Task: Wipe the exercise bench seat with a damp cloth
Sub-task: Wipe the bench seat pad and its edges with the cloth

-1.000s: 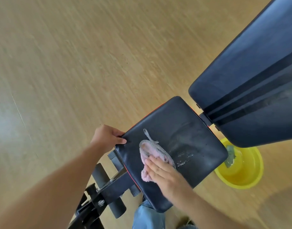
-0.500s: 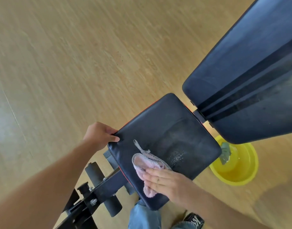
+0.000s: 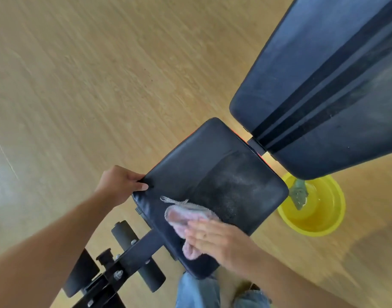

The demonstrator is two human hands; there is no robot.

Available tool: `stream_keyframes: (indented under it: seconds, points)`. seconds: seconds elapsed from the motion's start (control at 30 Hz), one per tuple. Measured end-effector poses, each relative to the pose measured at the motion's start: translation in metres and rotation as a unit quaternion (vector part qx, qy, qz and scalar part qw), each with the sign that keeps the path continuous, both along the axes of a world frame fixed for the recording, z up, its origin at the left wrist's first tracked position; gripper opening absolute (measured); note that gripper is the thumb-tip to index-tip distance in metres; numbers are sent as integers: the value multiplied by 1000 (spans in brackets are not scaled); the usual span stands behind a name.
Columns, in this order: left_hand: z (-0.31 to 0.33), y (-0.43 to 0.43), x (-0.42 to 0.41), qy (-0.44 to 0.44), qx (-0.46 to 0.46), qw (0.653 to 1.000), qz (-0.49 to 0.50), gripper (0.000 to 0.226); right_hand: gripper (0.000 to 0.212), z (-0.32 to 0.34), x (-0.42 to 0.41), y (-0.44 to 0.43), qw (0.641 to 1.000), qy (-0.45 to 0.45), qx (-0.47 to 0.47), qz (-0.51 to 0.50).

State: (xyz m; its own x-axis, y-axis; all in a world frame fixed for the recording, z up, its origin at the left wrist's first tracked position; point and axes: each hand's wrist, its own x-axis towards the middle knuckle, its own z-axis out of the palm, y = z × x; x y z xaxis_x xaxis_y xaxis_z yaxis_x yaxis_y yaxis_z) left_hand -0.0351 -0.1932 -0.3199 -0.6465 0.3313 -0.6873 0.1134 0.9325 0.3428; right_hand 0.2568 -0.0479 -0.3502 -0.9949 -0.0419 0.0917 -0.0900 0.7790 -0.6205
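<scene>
The black padded bench seat (image 3: 212,170) lies in the middle of the view, with a damp, speckled patch on its right half. A pink cloth with a grey mesh edge (image 3: 186,215) rests on the seat's near part. My right hand (image 3: 217,241) lies flat on the cloth, fingers together, pressing it against the seat. My left hand (image 3: 119,185) grips the seat's left corner, thumb on top and fingers curled under the edge.
The dark backrest (image 3: 323,90) rises at the upper right. A yellow basin (image 3: 319,210) with water and a grey-green rag (image 3: 298,194) stands on the wooden floor to the right of the seat. Black frame and foam rollers (image 3: 132,258) sit below the seat.
My right hand has slid the cloth from the seat's middle toward its near edge. The left hand has kept its grip on the corner.
</scene>
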Motion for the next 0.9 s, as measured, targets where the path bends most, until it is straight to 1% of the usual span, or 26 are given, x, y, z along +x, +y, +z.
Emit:
stream_keyframes:
  seconds: [0.03,0.07,0.1,0.13,0.2,0.23,0.27,0.3,0.33,0.37,0.4,0.43,0.47,0.5,0.53,0.57,0.6,0.63,0.67,0.7,0.73,0.77,0.8,0.83,0.87,0.9]
  points:
    - [-1,0,-1,-2,4,1000,2,26,33,8,-4,34,994,-6,-38,-100]
    - [-1,0,-2,-5,5,1000,3,26,31,8,-7,61,975,-8,-10,-224]
    - [-2,0,-2,-7,6,1000,6,27,28,6,-5,82,945,-3,4,-326]
    - [-3,-1,-2,-10,7,1000,13,27,26,3,-5,92,915,28,-18,-403]
    - [-4,-2,-1,-9,8,1000,25,28,23,20,-9,70,855,6,-101,-509]
    - [-4,-1,1,-5,10,1000,26,27,20,28,-9,43,857,7,-141,-495]
    - [-4,-1,3,-2,14,1000,27,26,20,32,-3,11,898,2,-147,-415]
    - [-4,0,5,1,16,999,27,25,21,31,5,-20,934,-9,-164,-318]
    - [-4,-1,5,5,16,999,29,25,20,30,13,-45,968,-20,-149,-203]
    - [-4,-2,6,9,13,999,30,24,20,27,18,-60,988,2,-135,-75]
    - [-4,-2,5,9,14,999,32,24,23,22,17,-55,994,7,-99,34]
    - [-5,-3,3,5,17,999,33,24,24,10,14,-33,991,16,-83,107]
    - [-6,-4,2,-1,22,999,35,24,22,4,13,-6,991,39,-72,110]
    - [-7,-5,0,-4,27,999,37,25,23,11,5,35,998,42,-46,4]
    - [-7,-5,0,-7,32,999,38,25,29,10,0,65,995,8,-10,-104]
    - [-8,-5,1,-8,34,999,37,25,31,11,2,87,965,-4,28,-260]
    - [-8,-6,1,-8,35,999,38,25,28,10,8,103,919,-2,40,-392]
    - [-9,-7,1,-8,36,999,38,25,27,13,11,102,882,-7,3,-472]
    - [-11,-8,1,-5,36,999,39,25,34,19,3,83,862,-28,-11,-506]
    - [-11,-7,2,-2,36,999,39,25,43,25,-4,52,868,-44,-14,-494]
    - [-11,-7,2,1,36,999,39,25,45,26,-6,21,912,-68,17,-405]
    - [-11,-7,4,5,36,999,39,26,43,32,-4,-13,954,-90,69,-278]
    - [-11,-7,5,10,36,999,38,27,42,31,6,-44,984,-64,83,-143]
    - [-12,-8,5,13,37,998,39,28,38,30,16,-61,997,-29,65,-37]
    - [-12,-7,6,16,39,998,39,28,31,29,21,-60,998,-37,29,32]
    - [-12,-7,7,17,39,998,38,29,23,32,20,-43,997,-50,-1,59]
